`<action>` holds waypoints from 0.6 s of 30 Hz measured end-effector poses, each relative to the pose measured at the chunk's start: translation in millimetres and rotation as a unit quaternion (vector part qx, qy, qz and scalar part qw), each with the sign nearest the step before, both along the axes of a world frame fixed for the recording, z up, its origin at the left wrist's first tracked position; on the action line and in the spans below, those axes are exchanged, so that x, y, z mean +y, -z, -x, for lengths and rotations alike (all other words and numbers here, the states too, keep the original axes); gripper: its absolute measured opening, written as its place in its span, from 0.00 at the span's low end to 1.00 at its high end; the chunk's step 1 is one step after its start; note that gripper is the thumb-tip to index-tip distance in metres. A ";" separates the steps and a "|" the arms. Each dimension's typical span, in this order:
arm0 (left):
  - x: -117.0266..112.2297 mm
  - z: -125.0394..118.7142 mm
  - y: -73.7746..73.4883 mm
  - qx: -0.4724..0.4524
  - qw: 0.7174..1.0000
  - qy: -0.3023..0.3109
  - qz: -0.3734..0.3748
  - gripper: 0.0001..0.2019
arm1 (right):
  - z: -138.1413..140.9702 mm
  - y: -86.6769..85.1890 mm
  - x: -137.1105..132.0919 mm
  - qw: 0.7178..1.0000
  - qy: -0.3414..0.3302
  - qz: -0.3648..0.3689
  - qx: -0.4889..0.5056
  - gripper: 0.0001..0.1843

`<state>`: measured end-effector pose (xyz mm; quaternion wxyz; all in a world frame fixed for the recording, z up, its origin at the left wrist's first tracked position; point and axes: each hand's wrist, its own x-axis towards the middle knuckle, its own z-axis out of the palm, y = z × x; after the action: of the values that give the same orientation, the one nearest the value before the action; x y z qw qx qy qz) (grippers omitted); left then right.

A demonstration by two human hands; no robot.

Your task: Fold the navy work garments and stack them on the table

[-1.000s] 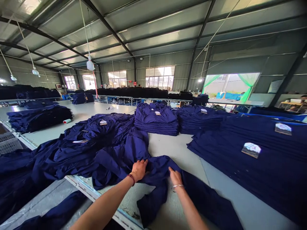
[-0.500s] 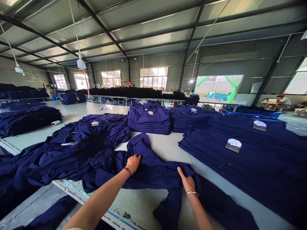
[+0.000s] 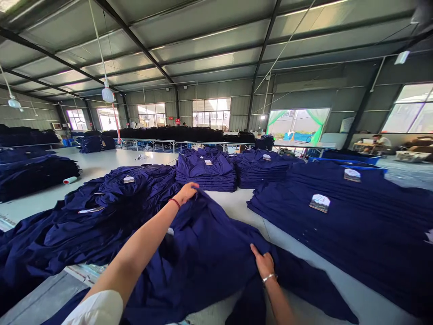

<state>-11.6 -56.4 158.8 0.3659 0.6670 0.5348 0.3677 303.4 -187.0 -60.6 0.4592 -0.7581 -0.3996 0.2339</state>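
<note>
A navy long-sleeved garment [image 3: 209, 243] is stretched between my hands over the near part of the table. My left hand [image 3: 186, 193] pinches its far edge and holds that edge raised, fingers closed. Farther right and nearer to me, my right hand [image 3: 265, 264] grips the cloth, its thumb up along the fabric and its other fingers partly hidden. One sleeve [image 3: 314, 280] trails to the lower right. Left of the garment lies a loose heap of navy garments [image 3: 111, 225] with paper tags on it.
Folded navy stacks [image 3: 206, 174] stand beyond my hands. A wide pile [image 3: 365, 225] with printed tags [image 3: 320, 203] lies to the right. At the left are another dark stack [image 3: 37, 174] and a white roll [image 3: 70, 180]. The pale tabletop [image 3: 230, 198] shows between piles.
My left hand has moved away from me, lifting the garment's far edge, and the cloth has spread wider toward me. My right hand stays nearly in place. The view has turned slightly right.
</note>
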 end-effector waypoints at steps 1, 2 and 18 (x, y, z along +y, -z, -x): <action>6.0 -8.8 -6.1 -0.024 1.000 0.012 -0.008 0.25 | -2.0 1.4 0.3 1.000 0.019 -0.008 0.013 0.45; 10.1 -17.6 -7.8 -0.044 0.998 0.020 -0.026 0.29 | -3.8 2.9 0.5 0.999 0.035 -0.013 0.023 0.50; -35.5 75.2 143.9 0.189 0.967 -0.168 0.033 0.10 | 10.3 -23.1 -5.4 0.977 -0.049 0.085 -0.188 0.42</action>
<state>-86.8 -92.0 14.9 0.2130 0.6128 0.7105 0.2727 293.1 -192.4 -37.5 0.2975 -0.8043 -0.4941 0.1429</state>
